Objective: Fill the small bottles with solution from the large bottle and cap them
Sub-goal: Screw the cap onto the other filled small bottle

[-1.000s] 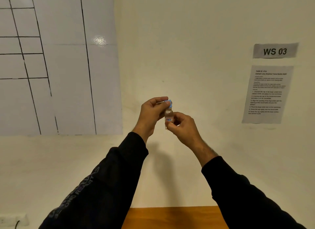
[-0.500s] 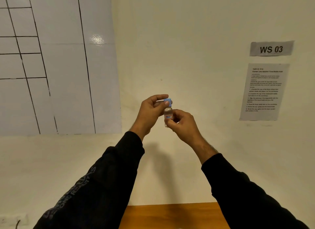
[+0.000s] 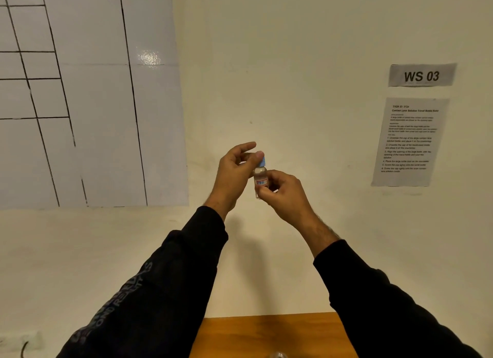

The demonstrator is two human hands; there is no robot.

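A small clear bottle (image 3: 260,179) with a red and blue label is held upright in the air in front of the wall. My right hand (image 3: 285,195) grips its body from the right and below. A light blue cap (image 3: 262,161) sits on the bottle's neck, and the thumb and fingers of my left hand (image 3: 234,171) pinch it from the left. At the bottom edge of the view the clear top of another bottle (image 3: 277,355) just shows. The large bottle cannot be made out.
A wooden table (image 3: 266,333) shows at the bottom between my arms. On the wall hang a white gridded sheet (image 3: 88,96) on the left, and a "WS 03" sign (image 3: 421,75) with an instruction sheet (image 3: 408,141) on the right.
My left hand's fingers have shifted slightly around the blue cap while the right hand keeps the bottle steady. The view has drifted a little.
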